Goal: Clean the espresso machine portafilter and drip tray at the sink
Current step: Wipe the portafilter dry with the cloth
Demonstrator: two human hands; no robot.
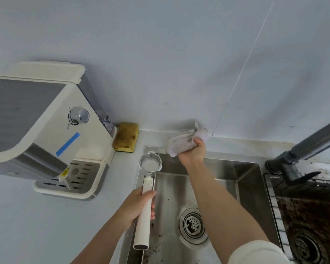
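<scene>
**A:** At the back left corner of the sink (227, 187), which step is in hand?

**B:** The portafilter wipe, by my reading; the left hand (139, 206) has its fingers curled round the white handle of the portafilter (145, 212), basket up and level over that corner; the right hand (193, 151) clenches a crumpled cloth (181, 141) by the back rim, near the wall, apart from the basket.

**A:** And the next move?

**B:** Probably cloth to basket, worked round inside; the handle wants a firm hold against the twist.

**A:** How does it look?

**B:** The steel basket is pale, free of grounds as far as I can tell; the cloth is stained; the drip tray (80, 176) sits in the espresso machine (36, 121), not yet cleaned; dark specks dot the sink floor.
</scene>
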